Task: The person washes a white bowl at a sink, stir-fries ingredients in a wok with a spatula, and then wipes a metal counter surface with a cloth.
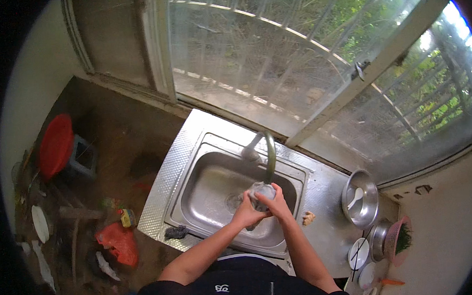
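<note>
Over the steel sink (210, 189), my left hand (248, 213) and my right hand (277, 204) are closed around a translucent, whitish object (263, 193). It may be a plastic bag or a clear vessel; I cannot tell which. My fingers wrap its two sides, and the hands meet at the wrist side. From the faucet (252, 152), a curved green hose (271, 153) comes down to just above the object. Whether water runs from it is not clear. Part of something dark shows beneath my hands.
Ginger (308, 218) lies right of the basin. Farther right are a steel bowl (348, 189) holding a white spoon (356, 197), a white bowl (361, 257) with chopsticks, and a pink basket (392, 241) with greens. A dark scrubber (176, 232) lies front left. Behind runs a window (255, 58).
</note>
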Tool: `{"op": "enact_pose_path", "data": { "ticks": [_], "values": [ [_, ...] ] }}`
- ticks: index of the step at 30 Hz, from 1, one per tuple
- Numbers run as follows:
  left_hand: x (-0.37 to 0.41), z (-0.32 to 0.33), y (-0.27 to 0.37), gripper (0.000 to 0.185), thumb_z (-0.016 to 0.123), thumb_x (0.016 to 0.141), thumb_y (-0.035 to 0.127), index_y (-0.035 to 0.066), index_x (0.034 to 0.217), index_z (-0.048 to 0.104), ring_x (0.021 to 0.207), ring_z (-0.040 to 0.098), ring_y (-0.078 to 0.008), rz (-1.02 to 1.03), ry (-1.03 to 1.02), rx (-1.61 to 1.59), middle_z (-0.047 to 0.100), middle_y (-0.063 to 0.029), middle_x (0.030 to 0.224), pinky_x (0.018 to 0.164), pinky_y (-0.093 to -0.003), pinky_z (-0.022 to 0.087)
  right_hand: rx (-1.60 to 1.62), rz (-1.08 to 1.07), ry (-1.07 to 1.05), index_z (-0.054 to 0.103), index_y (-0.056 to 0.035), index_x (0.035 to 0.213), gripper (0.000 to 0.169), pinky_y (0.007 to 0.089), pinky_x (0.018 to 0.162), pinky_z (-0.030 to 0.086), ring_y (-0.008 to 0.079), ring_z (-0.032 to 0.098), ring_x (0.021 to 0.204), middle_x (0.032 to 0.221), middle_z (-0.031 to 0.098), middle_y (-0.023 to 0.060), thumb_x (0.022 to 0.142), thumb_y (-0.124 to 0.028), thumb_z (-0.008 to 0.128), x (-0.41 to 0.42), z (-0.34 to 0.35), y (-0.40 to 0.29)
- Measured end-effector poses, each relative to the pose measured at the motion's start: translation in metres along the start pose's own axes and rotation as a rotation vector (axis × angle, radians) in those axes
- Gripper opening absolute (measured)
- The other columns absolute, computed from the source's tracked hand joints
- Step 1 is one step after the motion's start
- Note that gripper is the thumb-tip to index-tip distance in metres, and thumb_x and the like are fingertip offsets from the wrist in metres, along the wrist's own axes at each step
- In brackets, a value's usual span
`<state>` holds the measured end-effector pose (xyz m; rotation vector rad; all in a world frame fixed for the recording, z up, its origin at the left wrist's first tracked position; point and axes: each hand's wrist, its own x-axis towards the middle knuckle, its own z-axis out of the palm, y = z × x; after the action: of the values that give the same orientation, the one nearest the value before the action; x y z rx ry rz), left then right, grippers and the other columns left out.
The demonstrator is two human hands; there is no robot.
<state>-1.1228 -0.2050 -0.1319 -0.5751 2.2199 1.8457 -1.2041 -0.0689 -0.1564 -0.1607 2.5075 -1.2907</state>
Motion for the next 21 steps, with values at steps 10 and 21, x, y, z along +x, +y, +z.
{"op": "enact_pose_path", "data": {
  "ticks": [10,21],
  "values": [
    [0.022,-0.095,-0.025,0.061,0.079,0.076,0.027,0.011,0.126,0.047,0.093,0.057,-0.0114,-0.179,-0.084,-0.506,0.055,-0.0105,0.118,0.065,-0.0269,0.048,0.530,0.166,-0.257,0.048,-0.0098,0.130,0.053,0.0244,0.072,0.045,0.0133,0.056,0.089,0.107,0.059,0.0050,0.078,0.000,0.051,-0.017,-0.016,-0.027],
    [0.035,-0.032,-0.019,0.057,0.062,0.083,0.054,0.003,0.107,0.062,0.084,0.063,-0.0230,-0.560,-0.237,-1.383,0.066,-0.0111,0.097,0.081,-0.0375,0.052,-0.264,-0.407,-0.127,0.063,-0.0081,0.090,0.026,0.0373,0.081,0.047,0.0285,0.060,0.092,0.099,0.059,0.0097,0.076,-0.029,0.069,-0.063,0.012,-0.110]
  ]
}}
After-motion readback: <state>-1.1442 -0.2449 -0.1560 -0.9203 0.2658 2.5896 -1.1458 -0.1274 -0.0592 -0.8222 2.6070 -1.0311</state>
